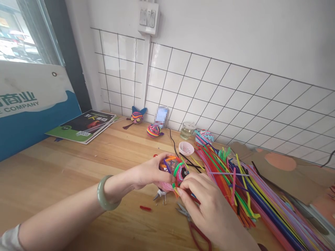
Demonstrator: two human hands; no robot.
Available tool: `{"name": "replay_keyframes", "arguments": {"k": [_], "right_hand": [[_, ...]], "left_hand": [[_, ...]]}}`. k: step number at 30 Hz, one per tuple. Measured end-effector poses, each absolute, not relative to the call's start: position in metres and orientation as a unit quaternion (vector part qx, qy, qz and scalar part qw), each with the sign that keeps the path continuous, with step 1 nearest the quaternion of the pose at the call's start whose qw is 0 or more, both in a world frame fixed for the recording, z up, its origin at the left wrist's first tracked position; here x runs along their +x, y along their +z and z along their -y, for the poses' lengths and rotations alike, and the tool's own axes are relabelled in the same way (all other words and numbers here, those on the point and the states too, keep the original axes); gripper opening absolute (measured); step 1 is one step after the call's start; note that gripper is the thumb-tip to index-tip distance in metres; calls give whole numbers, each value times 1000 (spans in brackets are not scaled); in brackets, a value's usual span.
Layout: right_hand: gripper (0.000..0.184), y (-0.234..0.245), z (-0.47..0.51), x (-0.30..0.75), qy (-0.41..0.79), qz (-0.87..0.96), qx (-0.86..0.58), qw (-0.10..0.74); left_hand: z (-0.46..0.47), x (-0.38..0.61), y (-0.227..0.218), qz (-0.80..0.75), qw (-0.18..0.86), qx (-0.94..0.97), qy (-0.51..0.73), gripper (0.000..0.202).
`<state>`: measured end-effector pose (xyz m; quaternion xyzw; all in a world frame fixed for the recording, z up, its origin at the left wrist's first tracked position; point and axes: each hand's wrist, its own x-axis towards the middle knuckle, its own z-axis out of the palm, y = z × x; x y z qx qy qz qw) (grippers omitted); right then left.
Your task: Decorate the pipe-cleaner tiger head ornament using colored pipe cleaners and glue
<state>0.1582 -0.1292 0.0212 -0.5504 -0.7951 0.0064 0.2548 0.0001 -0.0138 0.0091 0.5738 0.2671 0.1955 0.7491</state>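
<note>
My left hand [146, 173] is wrapped round a rounded pipe-cleaner craft [171, 166] with orange, purple, green and pink strips over a shiny surface. A dark round spot shows on its right side. With fingertips pinched, my right hand [205, 200] works at the craft's lower right edge on a thin yellow-green pipe cleaner [176, 189]. Under the right hand lie red-handled scissors [197, 234], partly covered. A short red pipe-cleaner piece [145, 208] rests on the table, and a pale item with a grey pointed tip [157, 196] shows just beneath the craft.
Bundles of coloured pipe cleaners [235, 188] spread across the right side. Behind the hands stand a pink bowl [186, 149], a glass jar [187, 130], a phone [161, 116] and striped crafts [154, 130]. Magazines [82, 126] lie at the left back, near a printed board [34, 104].
</note>
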Motion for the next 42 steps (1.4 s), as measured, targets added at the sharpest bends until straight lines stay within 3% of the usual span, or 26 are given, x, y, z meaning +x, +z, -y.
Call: {"name": "replay_keyframes", "arguments": {"k": [11, 21, 37, 42], "right_hand": [[20, 25, 127, 165, -23, 826, -505, 249], [23, 27, 136, 171, 83, 820, -517, 230], [24, 27, 134, 165, 42, 829, -500, 246], [23, 27, 136, 166, 43, 831, -498, 243]], "left_hand": [[11, -1, 7, -277, 726, 601, 185, 64], [7, -4, 4, -224, 739, 615, 162, 47], [7, -5, 7, -211, 737, 624, 153, 47], [8, -4, 8, -207, 733, 629, 154, 39]]}}
